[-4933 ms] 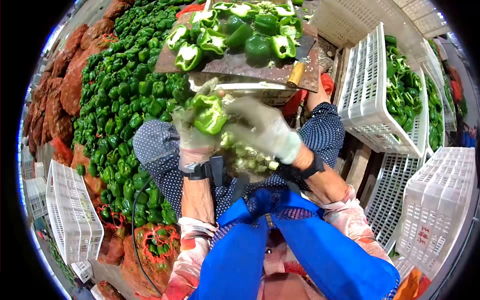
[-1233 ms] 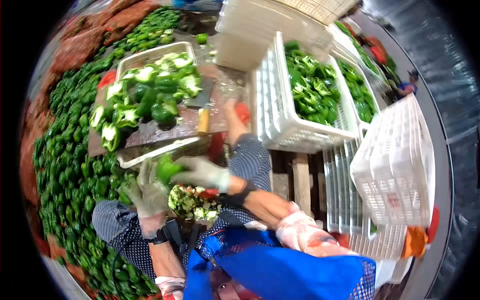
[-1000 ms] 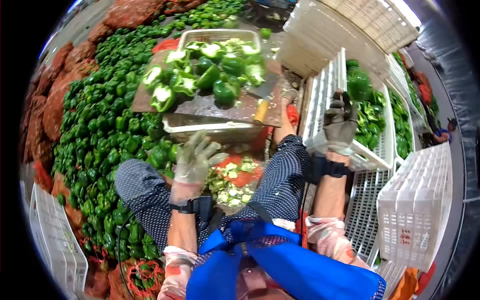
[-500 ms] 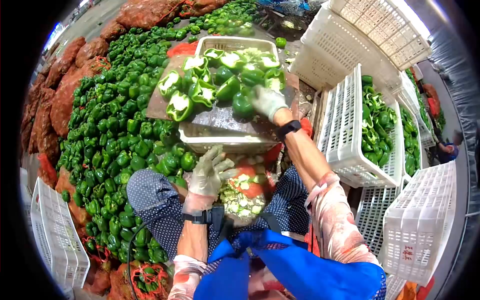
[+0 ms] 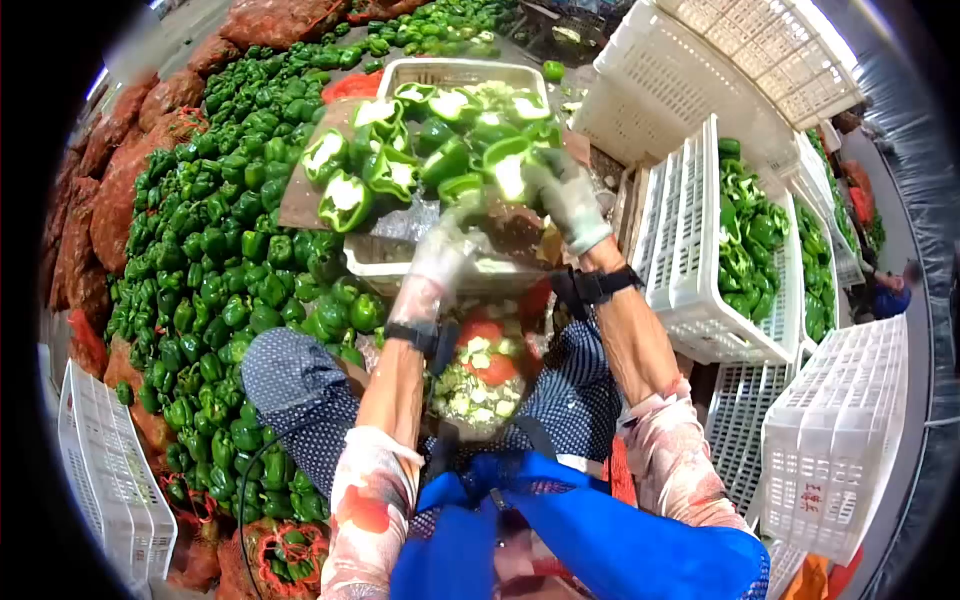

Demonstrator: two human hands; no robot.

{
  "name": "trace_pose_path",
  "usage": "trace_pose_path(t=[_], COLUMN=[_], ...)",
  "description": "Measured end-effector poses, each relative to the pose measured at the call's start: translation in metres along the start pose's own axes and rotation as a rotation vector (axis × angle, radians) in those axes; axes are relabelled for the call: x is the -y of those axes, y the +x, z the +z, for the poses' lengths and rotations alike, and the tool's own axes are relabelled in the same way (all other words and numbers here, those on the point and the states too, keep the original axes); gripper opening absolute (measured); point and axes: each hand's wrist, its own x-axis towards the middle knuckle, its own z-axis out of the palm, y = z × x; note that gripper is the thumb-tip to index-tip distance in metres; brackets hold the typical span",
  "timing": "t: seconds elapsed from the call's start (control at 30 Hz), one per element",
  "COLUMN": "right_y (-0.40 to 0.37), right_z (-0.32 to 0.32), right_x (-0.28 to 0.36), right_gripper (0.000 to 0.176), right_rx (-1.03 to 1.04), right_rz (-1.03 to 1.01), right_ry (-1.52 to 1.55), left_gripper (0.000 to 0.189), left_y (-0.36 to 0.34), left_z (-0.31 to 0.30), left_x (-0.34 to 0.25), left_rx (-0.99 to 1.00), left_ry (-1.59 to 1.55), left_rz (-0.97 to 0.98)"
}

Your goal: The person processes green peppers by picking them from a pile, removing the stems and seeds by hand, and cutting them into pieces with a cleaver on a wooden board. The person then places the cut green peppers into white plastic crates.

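Note:
My left hand [image 5: 448, 248], in a pale glove, is smeared by motion at the near edge of the board [image 5: 300, 200]. Its fingertips are close to a cut green bell pepper piece [image 5: 462, 188]; whether they grip it I cannot make out. My right hand [image 5: 572, 205], also gloved and slightly blurred, has its fingers closed at the right side of a halved green bell pepper [image 5: 510, 168], whose white core faces up. Several other cut bell peppers [image 5: 345, 200] lie on the board's left and far parts. The board rests across a white crate [image 5: 385, 262].
A large heap of whole green peppers [image 5: 215, 250] spreads on the left, with red mesh sacks [image 5: 135, 190] behind. On the right stand white crates [image 5: 680, 250], some holding cut peppers [image 5: 750, 240]. Pale pepper scraps [image 5: 480, 385] lie between my knees. A person [image 5: 888, 298] is at far right.
My left hand has moved up to the board's edge. The whole pepper under my right hand now shows as cut pieces with white insides; my right hand has shifted slightly right.

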Motion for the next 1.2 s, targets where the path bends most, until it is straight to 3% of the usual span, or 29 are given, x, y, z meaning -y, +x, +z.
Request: trace_pose_path(t=[0.03, 0.07, 0.13, 0.17, 0.23, 0.27, 0.3, 0.33, 0.37, 0.43, 0.47, 0.53, 0.57, 0.63, 0.73, 0.83, 0.97, 1.07, 1.13, 1.17, 1.2], right_y=[-0.004, -0.003, -0.029, -0.039, -0.056, -0.064, -0.073, -0.082, -0.089, -0.091, -0.099, -0.115, -0.122, -0.136, -0.149, -0.159, -0.164, -0.162, -0.164, -0.165, -0.163], right_z=[-0.004, -0.010, -0.011, -0.009, -0.006, -0.001, 0.004, 0.009, 0.010, 0.020, 0.019, 0.020, 0.022, 0.029, 0.036, 0.047, 0.050, 0.048, 0.045, 0.044, 0.049], right_x=[0.007, -0.003, 0.018, 0.023, 0.021, 0.017, 0.017, 0.021, 0.025, 0.012, 0.010, 0.016, 0.014, -0.001, -0.021, -0.034, -0.032, -0.033, -0.019, -0.012, -0.009], right_gripper=[0.051, 0.055, 0.053, 0.051, 0.049, 0.048, 0.047, 0.047, 0.047, 0.047, 0.050, 0.052, 0.053, 0.057, 0.060, 0.058, 0.059, 0.058, 0.056, 0.056, 0.054], right_rx=[0.050, 0.127, 0.212, 0.253, 0.362, 0.449, 0.535, 0.543, 0.514, 0.354, 0.330, 0.323, 0.260, 0.222, 0.188, 0.242, 0.233, 0.239, 0.195, 0.171, 0.128], right_rz=[0.140, 0.064, 0.143, 0.195, -0.008, -0.078, -0.150, -0.138, -0.249, -0.775, -0.809, -0.745, -0.748, -0.620, -0.524, -0.262, -0.174, -0.187, -0.369, -0.457, -0.555], right_ry=[0.190, 0.248, 0.328, 0.399, 0.231, 0.168, 0.106, 0.005, -0.076, -0.351, -0.394, -0.333, -0.248, -0.143, -0.002, 0.308, 0.440, 0.309, 0.084, -0.030, -0.075], left_gripper=[0.047, 0.044, 0.036, 0.044, 0.045, 0.064, 0.082, 0.085, 0.089, 0.093, 0.091, 0.085, 0.069, 0.072, 0.077, 0.077, 0.075, 0.075, 0.072, 0.073, 0.074], left_y=[0.008, 0.006, -0.003, 0.008, -0.003, -0.050, -0.069, -0.072, -0.075, -0.098, -0.103, -0.111, -0.112, -0.114, -0.119, -0.124, -0.136, -0.140, -0.138, -0.138, -0.139], left_z=[-0.001, 0.001, 0.001, -0.010, -0.013, -0.001, 0.012, -0.001, -0.013, 0.002, 0.001, -0.008, -0.009, -0.002, -0.002, -0.004, 0.003, 0.007, 0.010, 0.014, 0.013], left_x=[0.007, 0.003, -0.005, 0.016, 0.024, -0.018, -0.024, -0.011, 0.001, -0.018, -0.017, -0.005, 0.000, -0.012, -0.007, -0.011, -0.022, -0.028, -0.027, -0.030, -0.027], left_rx=[0.052, 0.034, -0.018, 0.035, 0.034, 0.106, -0.023, 0.187, 0.401, 0.272, 0.235, 0.099, 0.181, 0.051, 0.016, 0.062, 0.072, 0.032, 0.013, -0.021, -0.025], left_ry=[-0.012, -0.047, -0.174, -0.274, -0.754, -1.100, -0.741, -0.735, -0.729, -0.593, -0.572, -0.536, -0.638, -0.382, -0.339, -0.299, -0.427, -0.402, -0.382, -0.161, -0.168], left_rz=[0.027, 0.019, -0.058, -0.012, 0.027, -0.342, -0.118, -0.118, -0.116, -0.001, 0.023, -0.016, 0.115, 0.139, 0.184, 0.216, 0.179, 0.092, 0.023, 0.023, 0.017])
